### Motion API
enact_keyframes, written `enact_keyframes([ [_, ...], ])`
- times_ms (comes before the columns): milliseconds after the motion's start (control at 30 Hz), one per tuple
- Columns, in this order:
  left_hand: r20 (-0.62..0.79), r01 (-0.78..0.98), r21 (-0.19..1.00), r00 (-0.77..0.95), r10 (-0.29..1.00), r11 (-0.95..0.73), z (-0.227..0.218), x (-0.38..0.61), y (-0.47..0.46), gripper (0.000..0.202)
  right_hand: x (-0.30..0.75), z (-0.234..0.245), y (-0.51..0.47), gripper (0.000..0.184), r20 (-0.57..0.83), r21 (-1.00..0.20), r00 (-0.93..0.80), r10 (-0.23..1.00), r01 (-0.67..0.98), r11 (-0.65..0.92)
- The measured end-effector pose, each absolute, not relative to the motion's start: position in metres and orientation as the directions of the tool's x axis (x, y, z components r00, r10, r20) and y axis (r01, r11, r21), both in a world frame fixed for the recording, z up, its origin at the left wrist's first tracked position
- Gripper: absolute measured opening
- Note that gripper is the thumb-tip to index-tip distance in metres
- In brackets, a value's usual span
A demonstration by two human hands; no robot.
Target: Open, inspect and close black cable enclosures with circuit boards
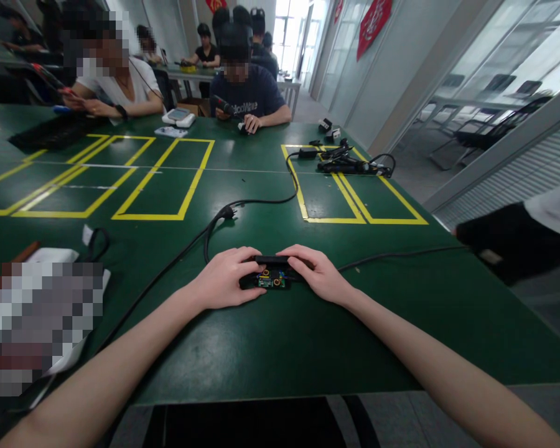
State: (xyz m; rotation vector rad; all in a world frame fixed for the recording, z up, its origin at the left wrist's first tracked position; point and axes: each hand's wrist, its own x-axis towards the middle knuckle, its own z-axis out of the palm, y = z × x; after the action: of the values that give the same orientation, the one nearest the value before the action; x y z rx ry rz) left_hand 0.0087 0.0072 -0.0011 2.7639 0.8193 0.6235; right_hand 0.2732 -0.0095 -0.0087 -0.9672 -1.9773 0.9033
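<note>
On the green table before me sits an opened black power adapter, its circuit board (273, 280) showing yellow ringed coils and other small parts. The adapter's black cover (271, 260) stands tilted up along the board's far side. My left hand (228, 278) grips the adapter's left end, with the thumb low at the board and the fingers up at the cover. My right hand (321, 272) has its fingers closed on the right end of the cover. Black cable (373, 256) runs off to the right from behind my right hand. The adapter's ends are partly hidden by my fingers.
A black cord with a plug (227, 213) curves across the table (270, 354). Yellow tape (149, 217) marks rectangles. Adapters and cables (350, 163) lie far right. A blurred white package (51, 311) is near left. Two people sit opposite; another person (518, 230) stands at right.
</note>
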Motion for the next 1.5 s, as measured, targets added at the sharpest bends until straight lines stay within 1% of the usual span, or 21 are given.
enact_keyframes([
  [200, 0.356, 0.461, 0.268, 0.769, 0.531, -0.846, 0.002, 0.009, 0.005, 0.024, 0.274, -0.006, -0.01, 0.027, 0.308, -0.832, -0.451, 0.838, 0.299, 0.467],
  [300, 0.361, 0.468, 0.23, 0.773, 0.521, -0.853, 0.004, 0.009, 0.003, 0.022, 0.275, -0.006, -0.01, 0.027, 0.279, -0.86, -0.456, 0.845, 0.272, 0.431],
  [367, 0.365, 0.461, 0.226, 0.777, 0.513, -0.858, 0.004, 0.009, 0.003, 0.023, 0.275, -0.006, -0.01, 0.025, 0.259, -0.886, -0.457, 0.851, 0.239, 0.398],
  [467, 0.369, 0.449, 0.287, 0.763, 0.53, -0.846, 0.002, 0.009, 0.003, 0.025, 0.276, -0.007, -0.01, 0.023, 0.252, -0.905, -0.465, 0.849, 0.197, 0.377],
  [633, 0.334, 0.458, 0.435, 0.717, 0.611, -0.775, 0.002, 0.01, 0.003, 0.034, 0.277, -0.007, -0.011, 0.019, 0.3, -0.885, -0.486, 0.82, 0.179, 0.43],
  [700, 0.312, 0.465, 0.465, 0.71, 0.631, -0.754, 0.003, 0.01, 0.002, 0.037, 0.277, -0.006, -0.011, 0.018, 0.329, -0.863, -0.502, 0.8, 0.184, 0.471],
  [800, 0.287, 0.492, 0.462, 0.704, 0.649, -0.738, 0.005, 0.011, 0.001, 0.04, 0.276, -0.005, -0.012, 0.02, 0.374, -0.82, -0.533, 0.759, 0.193, 0.539],
  [933, 0.279, 0.481, 0.444, 0.727, 0.627, -0.755, 0.003, 0.01, 0.002, 0.025, 0.276, -0.003, -0.013, 0.025, 0.39, -0.751, -0.594, 0.703, 0.237, 0.617],
  [1067, 0.281, 0.458, 0.432, 0.75, 0.598, -0.777, 0.003, 0.01, 0.003, 0.02, 0.277, -0.004, -0.013, 0.031, 0.397, -0.681, -0.636, 0.661, 0.278, 0.677],
  [1167, 0.273, 0.456, 0.422, 0.76, 0.589, -0.784, 0.005, 0.012, 0.003, 0.024, 0.277, -0.005, -0.013, 0.038, 0.398, -0.614, -0.651, 0.646, 0.335, 0.715],
  [1267, 0.253, 0.469, 0.415, 0.764, 0.594, -0.78, 0.008, 0.015, 0.0, 0.027, 0.274, -0.004, -0.014, 0.036, 0.377, -0.507, -0.658, 0.653, 0.443, 0.739],
  [1333, 0.232, 0.5, 0.4, 0.755, 0.613, -0.768, 0.009, 0.019, -0.003, 0.029, 0.272, -0.004, -0.016, 0.036, 0.374, -0.441, -0.669, 0.642, 0.48, 0.758],
  [1433, 0.194, 0.549, 0.368, 0.744, 0.64, -0.75, 0.008, 0.024, -0.007, 0.034, 0.269, -0.005, -0.019, 0.038, 0.36, -0.391, -0.692, 0.626, 0.497, 0.775],
  [1500, 0.159, 0.563, 0.353, 0.751, 0.641, -0.747, 0.007, 0.026, -0.009, 0.031, 0.268, -0.006, -0.021, 0.036, 0.332, -0.385, -0.706, 0.626, 0.505, 0.773],
])
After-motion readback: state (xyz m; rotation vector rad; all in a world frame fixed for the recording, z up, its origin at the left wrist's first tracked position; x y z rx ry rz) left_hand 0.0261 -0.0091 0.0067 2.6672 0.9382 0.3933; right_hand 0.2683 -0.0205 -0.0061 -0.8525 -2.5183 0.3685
